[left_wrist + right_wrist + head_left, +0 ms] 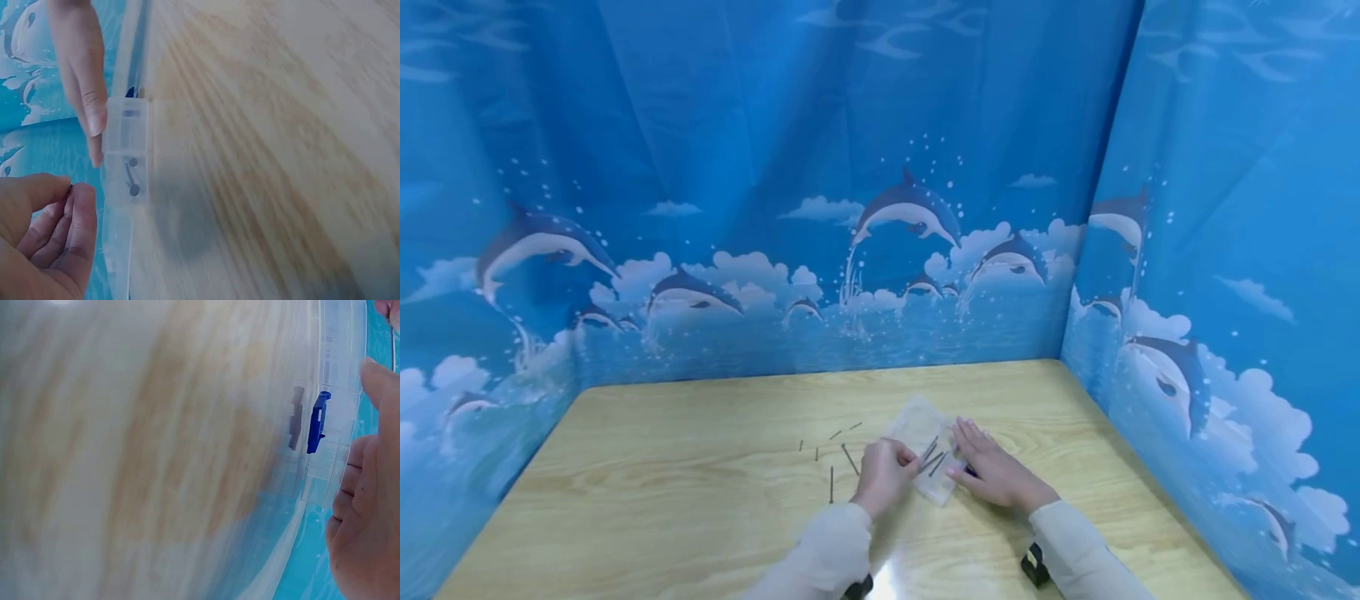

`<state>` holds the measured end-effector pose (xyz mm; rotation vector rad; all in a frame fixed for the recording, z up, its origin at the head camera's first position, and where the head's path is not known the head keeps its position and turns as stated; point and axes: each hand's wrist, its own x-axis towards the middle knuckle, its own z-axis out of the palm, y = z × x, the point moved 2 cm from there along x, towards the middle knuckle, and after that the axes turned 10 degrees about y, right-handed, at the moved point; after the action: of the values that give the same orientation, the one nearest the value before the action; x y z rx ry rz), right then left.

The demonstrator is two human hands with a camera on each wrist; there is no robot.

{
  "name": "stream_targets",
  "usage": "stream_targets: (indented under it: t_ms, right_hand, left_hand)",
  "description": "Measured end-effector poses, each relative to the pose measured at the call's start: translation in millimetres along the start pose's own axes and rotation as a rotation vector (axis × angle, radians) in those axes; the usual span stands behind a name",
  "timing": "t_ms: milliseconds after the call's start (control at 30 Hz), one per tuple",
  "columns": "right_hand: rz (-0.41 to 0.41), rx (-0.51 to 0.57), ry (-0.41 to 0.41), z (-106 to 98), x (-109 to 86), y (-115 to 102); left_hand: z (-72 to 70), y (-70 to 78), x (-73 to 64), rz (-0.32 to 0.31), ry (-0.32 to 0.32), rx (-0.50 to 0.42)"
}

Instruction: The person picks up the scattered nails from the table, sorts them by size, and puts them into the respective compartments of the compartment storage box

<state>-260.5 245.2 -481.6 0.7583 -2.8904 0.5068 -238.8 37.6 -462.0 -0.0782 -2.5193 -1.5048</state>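
A clear plastic box [917,414] lies on the table with its lid folded back; a blue latch [318,423] is on its side. Several dark metal nails [937,463] rest inside, and two round nail heads [134,189] show through the wall. My left hand [887,472] is over the box's left side, thumb and fingertips pinching a thin nail [394,351], mostly hidden by the fingers. My right hand [996,471] rests against the box's right end, its fingers fairly straight along the edge.
Left of the box, long nails [832,483] and several short ones [817,454] lie scattered on the wooden table [662,483]. A blue dolphin-print curtain [760,208] hangs behind the table and along its right side.
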Motion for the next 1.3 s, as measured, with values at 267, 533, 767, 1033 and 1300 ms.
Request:
stream_targets:
  t_ms: [267,533,767,1033,1300]
  right_hand:
    - [-0.004,0.003,-0.003,1,0.4,1]
    - [0.007,-0.003,0.002,1,1.3,1]
    - [-0.005,0.001,0.002,3,0.6,1]
    - [0.004,0.008,-0.007,2,1.1,1]
    - [-0.001,0.007,0.002,1,0.6,0]
  left_hand:
    - [13.1,-2.6,1.7,0.015,0.023,0.036]
    - [15.9,-1.9,4.9,0.026,0.048,0.057]
    - [18.5,-0.8,6.2,0.0,0.031,0.092]
    - [19.5,3.3,7.8,-0.038,0.017,0.108]
    - [21.3,2.7,9.4,-0.011,0.039,0.148]
